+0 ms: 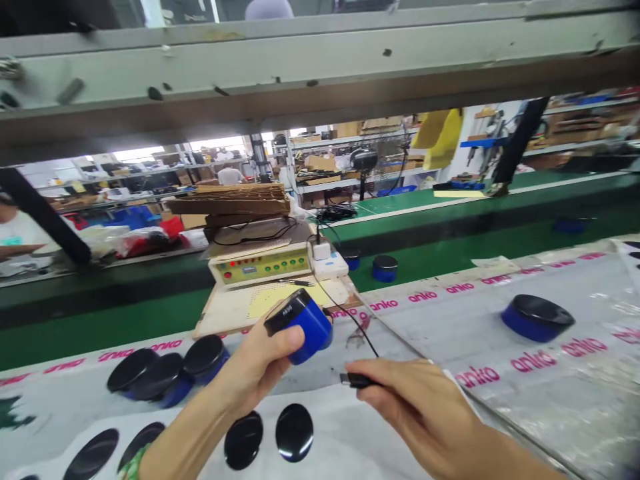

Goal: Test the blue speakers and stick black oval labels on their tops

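My left hand (260, 363) is closed around a short blue cylinder with a black end (310, 330), held tilted above the bench. Small white lettering shows on its black rim. My right hand (423, 403) pinches the black plug of a USB cable (359, 381), its metal tip pointing left toward the cylinder, apart from it. The thin black cable runs up toward a white adapter (321, 251). Left of my left hand stand several similar cylinders (205, 357). Glossy black discs (295, 432) lie on white sheeting below my hands.
A test box with lit buttons (265, 267) sits on a wooden board (215, 313). Beyond it runs a green conveyor belt (435, 233) carrying more blue cylinders (385, 269). One cylinder (537, 318) rests on printed plastic sheeting at right. A metal beam (320, 67) crosses overhead.
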